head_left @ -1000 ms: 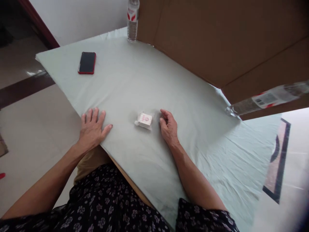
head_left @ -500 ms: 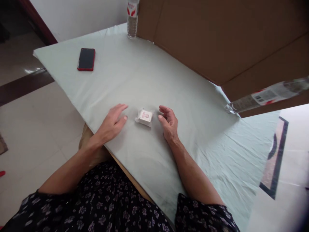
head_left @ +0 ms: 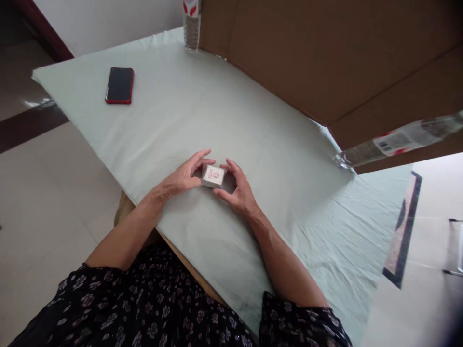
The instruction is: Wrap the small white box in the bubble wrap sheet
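Observation:
A small white box (head_left: 214,176) with red print, in clear plastic wrap, lies on the pale green tablecloth (head_left: 173,115) close to the table's near side. To its left, my left hand (head_left: 183,174) is open, thumb and fingers apart at the box's left edge. My right hand (head_left: 239,190) curves round the other side, its thumb below and its fingertips near the upper right corner. It is open too. Whether the fingertips touch the wrap, I cannot tell for either hand.
A phone (head_left: 120,86) in a red case lies at the far left of the table. A large brown cardboard panel (head_left: 282,53) stands at the back. One clear bottle (head_left: 191,29) is at its left end, another bottle (head_left: 394,140) at its right.
Both hands have closed in on the small box from either side, the left moving right and the right moving left. The plastic's loose left end now looks hidden or pressed in. The view has shifted slightly.

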A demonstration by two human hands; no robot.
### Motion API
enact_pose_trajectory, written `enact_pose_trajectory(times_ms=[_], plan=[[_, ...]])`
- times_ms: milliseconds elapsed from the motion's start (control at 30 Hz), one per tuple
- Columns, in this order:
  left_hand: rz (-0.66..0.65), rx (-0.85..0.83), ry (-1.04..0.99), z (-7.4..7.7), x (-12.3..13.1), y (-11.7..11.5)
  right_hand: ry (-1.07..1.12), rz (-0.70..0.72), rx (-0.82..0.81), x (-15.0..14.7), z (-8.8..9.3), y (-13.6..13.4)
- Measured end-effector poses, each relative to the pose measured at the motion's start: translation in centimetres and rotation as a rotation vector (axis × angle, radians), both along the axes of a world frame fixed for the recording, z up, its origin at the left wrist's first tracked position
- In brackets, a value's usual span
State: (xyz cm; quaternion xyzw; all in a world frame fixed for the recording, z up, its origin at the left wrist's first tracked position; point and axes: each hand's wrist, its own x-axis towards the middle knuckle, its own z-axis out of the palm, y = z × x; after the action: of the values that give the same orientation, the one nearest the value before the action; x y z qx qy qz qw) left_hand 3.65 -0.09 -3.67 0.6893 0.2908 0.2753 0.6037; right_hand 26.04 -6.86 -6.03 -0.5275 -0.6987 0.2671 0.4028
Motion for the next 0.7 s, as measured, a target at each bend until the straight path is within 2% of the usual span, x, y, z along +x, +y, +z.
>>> enact_pose_trajectory(times_ms=[200,367,533,700], plan=[[0.083,0.157,0.079,0.0,0.8,-0.7,-0.002,-0.047,0.027,-0.8,0.2,-0.4],[0.101,0.255,0.117,0.2,0.9,-1.0,-0.026,-0.087,0.042,-1.4,0.3,-0.6],[0.082,0.227,0.137,0.1,0.7,-0.9,-0.059,-0.020,0.033,-1.0,0.5,-0.5],[0.071,0.210,0.149,-0.3,0.7,-0.9,-0.070,-0.068,0.092,-0.7,1.4,-0.8]])
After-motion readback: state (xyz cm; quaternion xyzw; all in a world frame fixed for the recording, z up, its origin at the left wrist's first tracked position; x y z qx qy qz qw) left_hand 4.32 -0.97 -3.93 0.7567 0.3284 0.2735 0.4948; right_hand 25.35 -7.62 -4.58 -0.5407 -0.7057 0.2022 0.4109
